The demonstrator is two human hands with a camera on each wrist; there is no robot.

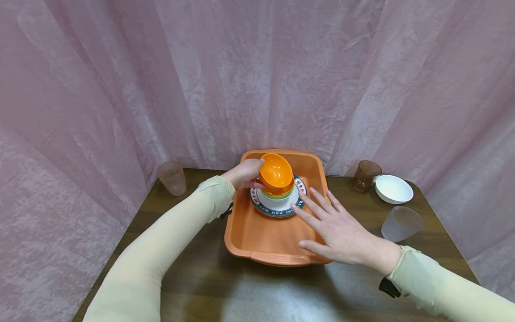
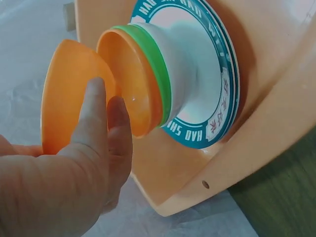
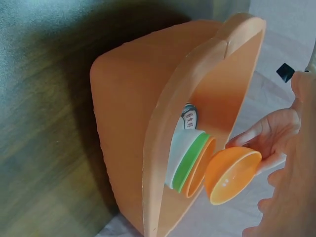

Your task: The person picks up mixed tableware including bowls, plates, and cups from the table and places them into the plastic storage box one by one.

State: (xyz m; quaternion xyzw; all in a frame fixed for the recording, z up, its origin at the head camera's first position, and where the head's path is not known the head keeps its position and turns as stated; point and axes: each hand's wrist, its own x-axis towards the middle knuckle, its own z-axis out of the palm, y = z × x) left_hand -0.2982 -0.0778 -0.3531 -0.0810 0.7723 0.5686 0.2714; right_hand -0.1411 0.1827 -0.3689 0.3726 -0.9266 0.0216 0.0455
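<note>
My left hand [image 1: 245, 173] grips an orange bowl [image 1: 276, 169] by its side, thumb at the rim. The bowl is tilted, its hollow facing me, just over a stack of bowls. In the left wrist view the stack shows another orange bowl [image 2: 129, 81] on top, a green bowl [image 2: 159, 74] under it and a white bowl [image 2: 178, 79] lowest. The stack stands on patterned plates [image 1: 277, 212] inside an orange basin [image 1: 263, 237]. Fingers spread and holding nothing, my right hand [image 1: 338, 229] hovers over the basin's right side.
On the table [image 1: 193, 277], a frosted cup [image 1: 173, 179] stands at the far left. To the right are a brown cup [image 1: 366, 175], a white bowl [image 1: 394, 189] and another frosted cup [image 1: 401, 223]. A pink curtain [image 1: 257, 80] hangs behind the table.
</note>
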